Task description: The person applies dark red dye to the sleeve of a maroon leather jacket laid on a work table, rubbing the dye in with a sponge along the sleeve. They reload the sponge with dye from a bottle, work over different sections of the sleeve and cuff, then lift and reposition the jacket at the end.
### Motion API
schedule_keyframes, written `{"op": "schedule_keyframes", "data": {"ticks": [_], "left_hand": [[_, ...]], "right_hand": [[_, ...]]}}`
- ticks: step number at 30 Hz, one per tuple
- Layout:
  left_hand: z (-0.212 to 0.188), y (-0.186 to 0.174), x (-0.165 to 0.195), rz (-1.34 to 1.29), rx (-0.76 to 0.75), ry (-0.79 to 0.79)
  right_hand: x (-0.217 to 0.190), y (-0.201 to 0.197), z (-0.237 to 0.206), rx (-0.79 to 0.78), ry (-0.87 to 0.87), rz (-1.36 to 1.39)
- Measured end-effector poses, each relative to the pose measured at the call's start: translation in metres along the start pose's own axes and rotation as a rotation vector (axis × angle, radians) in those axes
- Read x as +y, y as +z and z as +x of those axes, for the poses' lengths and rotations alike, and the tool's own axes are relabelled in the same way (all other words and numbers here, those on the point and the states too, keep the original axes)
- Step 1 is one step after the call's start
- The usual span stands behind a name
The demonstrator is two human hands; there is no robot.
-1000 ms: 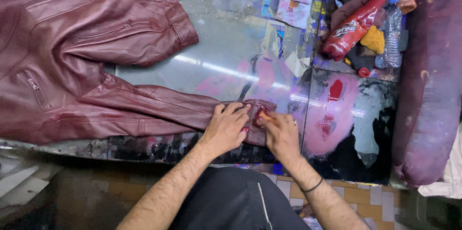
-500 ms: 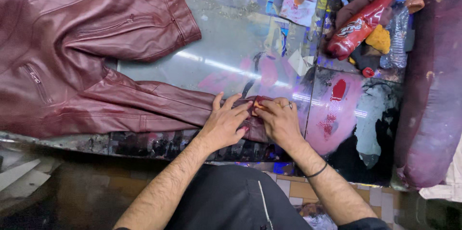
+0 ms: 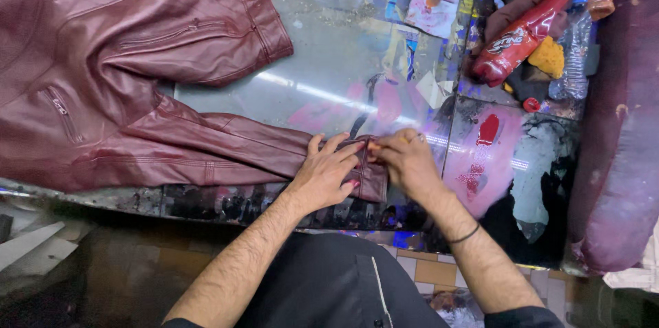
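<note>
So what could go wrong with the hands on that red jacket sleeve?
The table is smeared with paint or dye stains, so the maroon leather jacket might pick up marks. The cuff sits at the table's near edge under the left hand and right hand, so the sleeve could perhaps slip off.

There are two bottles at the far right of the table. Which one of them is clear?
The clear plastic bottle with the blue cap, nearest the table's right edge. The red bottle beside it, to its left, is opaque and lies slanted.

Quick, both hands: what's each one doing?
Left hand: open, flat on the maroon jacket's sleeve cuff.
Right hand: pinching the cuff's edge.
</note>
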State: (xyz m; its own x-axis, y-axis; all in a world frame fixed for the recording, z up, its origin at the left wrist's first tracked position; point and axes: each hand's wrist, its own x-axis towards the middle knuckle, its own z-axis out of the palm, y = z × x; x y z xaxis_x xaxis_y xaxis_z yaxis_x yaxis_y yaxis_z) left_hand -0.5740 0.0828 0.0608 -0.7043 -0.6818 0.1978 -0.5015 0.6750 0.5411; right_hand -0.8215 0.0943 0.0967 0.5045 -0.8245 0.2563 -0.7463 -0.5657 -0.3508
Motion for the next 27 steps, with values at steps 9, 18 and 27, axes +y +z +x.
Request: {"op": "schedule_keyframes", "data": {"ticks": [9, 18, 27], "left_hand": [[0.002, -0.008, 0.001, 0.104, -0.052, 0.044], [0.000, -0.018, -0.005, 0.097, -0.071, 0.076], [0.001, -0.020, -0.014, 0.047, -0.085, 0.089]], "right_hand": [[-0.030, -0.013, -0.021, 0.196, 0.223, -0.164], [-0.024, 0.023, -0.009, 0.225, 0.175, -0.213], [-0.036, 0.011, -0.006, 0.054, 0.116, -0.190]]}}
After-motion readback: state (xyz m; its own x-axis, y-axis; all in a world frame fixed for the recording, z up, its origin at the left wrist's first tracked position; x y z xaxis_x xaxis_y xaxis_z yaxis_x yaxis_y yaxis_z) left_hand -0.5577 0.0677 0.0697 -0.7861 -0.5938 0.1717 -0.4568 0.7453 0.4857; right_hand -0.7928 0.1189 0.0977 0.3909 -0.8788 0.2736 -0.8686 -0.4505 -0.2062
